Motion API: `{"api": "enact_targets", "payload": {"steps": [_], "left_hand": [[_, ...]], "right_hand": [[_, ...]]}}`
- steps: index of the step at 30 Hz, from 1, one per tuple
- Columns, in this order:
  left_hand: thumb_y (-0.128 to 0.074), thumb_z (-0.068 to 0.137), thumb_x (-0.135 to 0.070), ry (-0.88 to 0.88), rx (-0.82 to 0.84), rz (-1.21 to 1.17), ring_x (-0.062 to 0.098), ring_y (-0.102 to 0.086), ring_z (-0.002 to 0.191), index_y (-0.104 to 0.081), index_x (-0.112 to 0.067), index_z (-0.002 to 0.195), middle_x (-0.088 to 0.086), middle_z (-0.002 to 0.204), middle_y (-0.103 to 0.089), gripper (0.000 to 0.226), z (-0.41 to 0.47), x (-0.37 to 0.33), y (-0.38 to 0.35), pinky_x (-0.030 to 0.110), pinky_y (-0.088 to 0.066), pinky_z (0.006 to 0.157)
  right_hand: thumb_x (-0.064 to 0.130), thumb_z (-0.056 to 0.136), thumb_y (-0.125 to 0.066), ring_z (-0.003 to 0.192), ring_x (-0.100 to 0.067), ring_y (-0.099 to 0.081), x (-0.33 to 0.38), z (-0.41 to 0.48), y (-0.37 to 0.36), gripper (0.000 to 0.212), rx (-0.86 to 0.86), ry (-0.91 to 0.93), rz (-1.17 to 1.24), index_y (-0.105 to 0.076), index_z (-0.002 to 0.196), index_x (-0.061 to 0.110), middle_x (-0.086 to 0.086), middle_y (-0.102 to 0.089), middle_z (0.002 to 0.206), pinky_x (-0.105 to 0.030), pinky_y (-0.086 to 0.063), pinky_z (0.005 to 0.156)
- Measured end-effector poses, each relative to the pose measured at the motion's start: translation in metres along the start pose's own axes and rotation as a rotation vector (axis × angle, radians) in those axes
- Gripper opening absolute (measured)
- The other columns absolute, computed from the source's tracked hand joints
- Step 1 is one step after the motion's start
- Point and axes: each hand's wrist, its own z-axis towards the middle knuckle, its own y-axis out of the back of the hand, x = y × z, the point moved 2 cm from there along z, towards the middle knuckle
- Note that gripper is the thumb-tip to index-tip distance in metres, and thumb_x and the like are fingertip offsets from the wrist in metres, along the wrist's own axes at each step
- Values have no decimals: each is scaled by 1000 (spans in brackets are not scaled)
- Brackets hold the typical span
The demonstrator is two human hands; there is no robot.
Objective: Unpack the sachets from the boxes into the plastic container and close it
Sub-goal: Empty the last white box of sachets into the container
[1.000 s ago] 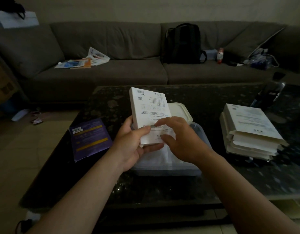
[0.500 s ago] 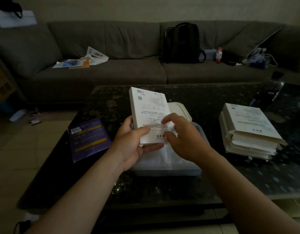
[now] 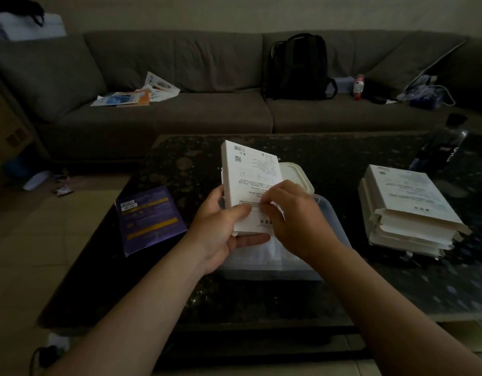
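Note:
My left hand point(image 3: 221, 229) grips a flat white box point(image 3: 252, 177) by its near end and holds it tilted above the clear plastic container point(image 3: 332, 221). My right hand point(image 3: 294, 221) pinches the box's near right edge with curled fingers, at the printed line across its face. White sachets point(image 3: 272, 251) lie inside the container below the box. The container's white lid point(image 3: 297, 173) lies just behind it. A stack of opened white boxes point(image 3: 408, 210) rests to the right.
A purple sachet pack point(image 3: 149, 218) lies at the left on the dark speckled table point(image 3: 261, 302). A dark bottle point(image 3: 443, 143) stands at the far right. Behind the table is a grey sofa point(image 3: 207, 112) with a black backpack point(image 3: 297, 67) and papers point(image 3: 136, 95).
My right hand has moved from hovering open over the box's face to pinching its near right edge. The box stays in my left hand, almost still.

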Motion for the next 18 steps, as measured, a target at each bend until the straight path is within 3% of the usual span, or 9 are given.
{"api": "enact_targets", "payload": {"steps": [6, 13, 18], "left_hand": [[-61, 101, -1, -11, -62, -64, 38, -74, 108, -54, -22, 143, 13, 132, -68, 47, 5, -1, 4, 50, -65, 70], [-61, 102, -3, -81, -151, -141, 35, -77, 103, -52, -22, 144, 11, 125, -73, 47, 8, -12, 13, 48, -65, 73], [-58, 103, -2, -104, -196, -167, 33, -76, 102, -51, -23, 142, 8, 123, -73, 45, 7, -16, 16, 45, -66, 71]], "right_hand": [[15, 98, -53, 93, -20, -60, 3, -1, 2, 4, 93, -20, 27, -56, 101, 15, -5, -63, 105, -37, -56, 78], [16, 96, -58, 96, -21, -60, 10, -7, 2, 8, 77, 4, 25, -56, 103, 12, -7, -64, 109, -34, -57, 78], [16, 95, -58, 82, -11, -56, 10, -11, 1, 6, 84, 7, 30, -55, 100, 15, -4, -65, 105, -14, -45, 64]]}}
